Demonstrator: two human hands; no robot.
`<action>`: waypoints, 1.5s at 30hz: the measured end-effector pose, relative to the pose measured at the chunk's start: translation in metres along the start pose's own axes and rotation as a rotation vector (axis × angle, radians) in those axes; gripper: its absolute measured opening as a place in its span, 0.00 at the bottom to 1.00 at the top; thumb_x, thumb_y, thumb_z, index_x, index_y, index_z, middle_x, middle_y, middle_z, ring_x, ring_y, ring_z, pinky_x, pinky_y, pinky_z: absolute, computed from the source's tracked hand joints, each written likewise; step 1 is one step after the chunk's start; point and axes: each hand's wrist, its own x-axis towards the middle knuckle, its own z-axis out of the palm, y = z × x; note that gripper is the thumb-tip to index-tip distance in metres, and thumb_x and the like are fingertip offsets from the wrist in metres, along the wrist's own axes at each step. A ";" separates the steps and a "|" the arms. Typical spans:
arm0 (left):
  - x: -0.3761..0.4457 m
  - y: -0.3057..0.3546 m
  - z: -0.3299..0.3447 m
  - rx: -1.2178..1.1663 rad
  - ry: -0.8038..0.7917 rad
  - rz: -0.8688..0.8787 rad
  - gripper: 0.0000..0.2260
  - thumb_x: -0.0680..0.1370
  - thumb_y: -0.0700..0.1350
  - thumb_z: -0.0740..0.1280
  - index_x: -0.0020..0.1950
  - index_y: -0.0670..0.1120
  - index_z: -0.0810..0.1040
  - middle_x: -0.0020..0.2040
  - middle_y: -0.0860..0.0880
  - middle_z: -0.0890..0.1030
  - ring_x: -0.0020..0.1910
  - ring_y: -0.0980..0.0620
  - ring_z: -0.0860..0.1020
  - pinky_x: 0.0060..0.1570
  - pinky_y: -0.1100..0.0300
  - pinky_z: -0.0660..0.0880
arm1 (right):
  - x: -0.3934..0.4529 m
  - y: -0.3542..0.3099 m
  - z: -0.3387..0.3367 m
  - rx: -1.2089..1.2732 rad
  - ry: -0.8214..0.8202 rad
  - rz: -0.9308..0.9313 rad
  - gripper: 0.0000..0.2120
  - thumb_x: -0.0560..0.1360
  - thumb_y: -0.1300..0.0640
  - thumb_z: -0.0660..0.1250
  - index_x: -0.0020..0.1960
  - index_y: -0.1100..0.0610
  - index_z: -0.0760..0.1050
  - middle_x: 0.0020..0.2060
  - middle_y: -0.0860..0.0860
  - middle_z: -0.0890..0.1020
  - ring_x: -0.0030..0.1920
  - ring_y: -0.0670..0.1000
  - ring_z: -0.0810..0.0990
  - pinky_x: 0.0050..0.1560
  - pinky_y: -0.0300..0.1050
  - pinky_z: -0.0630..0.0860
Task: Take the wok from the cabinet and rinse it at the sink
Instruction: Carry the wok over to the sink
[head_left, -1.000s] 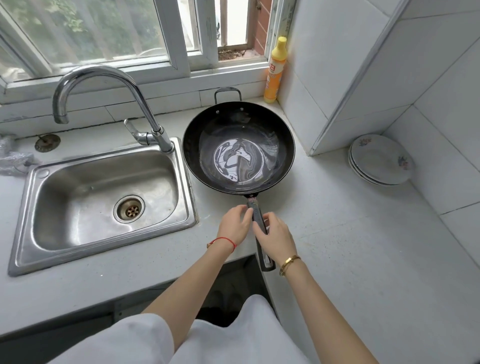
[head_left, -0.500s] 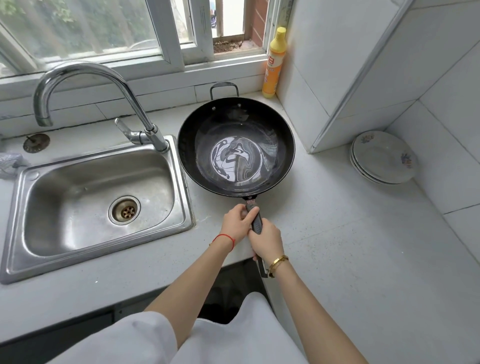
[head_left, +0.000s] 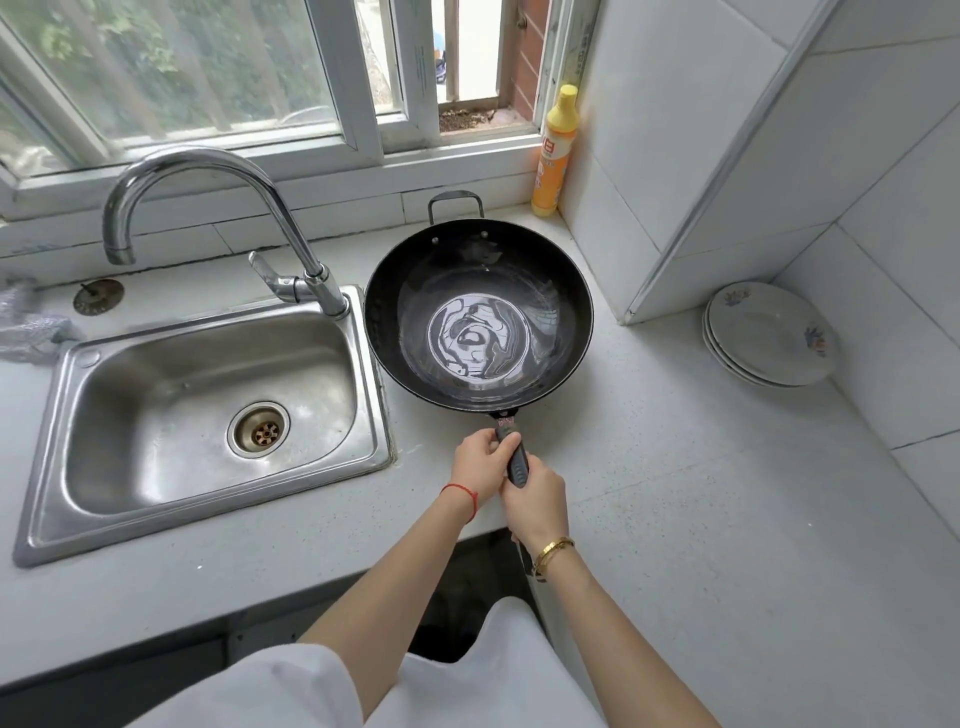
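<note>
- Wok (head_left: 478, 317) sits on the counter (head_left: 675, 519) just right of the sink (head_left: 208, 415), its rim edging over the sink's right lip, a shade closer than a second ago; a shallow pool of water shines in its bottom.
- Your left hand (head_left: 480, 460) is now wrapped around the handle (head_left: 514, 457) near the pan, where a second ago it only touched it.
- Your right hand (head_left: 535, 501) has slid up and is closed on the handle just behind the left.
- With both hands gripping, you look set to lift or tip it; mind the water sloshing.
- Faucet (head_left: 208, 208) arches over the basin, with no water running.
</note>
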 end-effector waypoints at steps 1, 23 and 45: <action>-0.004 -0.002 0.001 0.004 0.003 0.000 0.15 0.79 0.49 0.66 0.33 0.50 0.69 0.28 0.54 0.69 0.29 0.57 0.67 0.31 0.65 0.65 | -0.004 0.002 0.000 0.006 -0.003 0.003 0.05 0.77 0.57 0.67 0.48 0.59 0.77 0.38 0.53 0.81 0.34 0.49 0.79 0.26 0.35 0.72; -0.133 -0.065 -0.032 -0.016 0.075 0.060 0.13 0.79 0.53 0.65 0.49 0.43 0.79 0.42 0.43 0.82 0.45 0.45 0.81 0.49 0.51 0.80 | -0.133 0.035 0.035 0.034 -0.025 -0.102 0.08 0.78 0.51 0.66 0.51 0.54 0.78 0.38 0.47 0.81 0.38 0.47 0.80 0.34 0.41 0.81; -0.212 -0.184 -0.222 -0.010 0.181 0.016 0.14 0.77 0.52 0.67 0.37 0.44 0.76 0.29 0.52 0.74 0.31 0.53 0.71 0.36 0.60 0.70 | -0.271 -0.040 0.208 0.084 -0.124 -0.090 0.07 0.77 0.53 0.65 0.42 0.55 0.76 0.34 0.51 0.80 0.29 0.51 0.77 0.25 0.47 0.79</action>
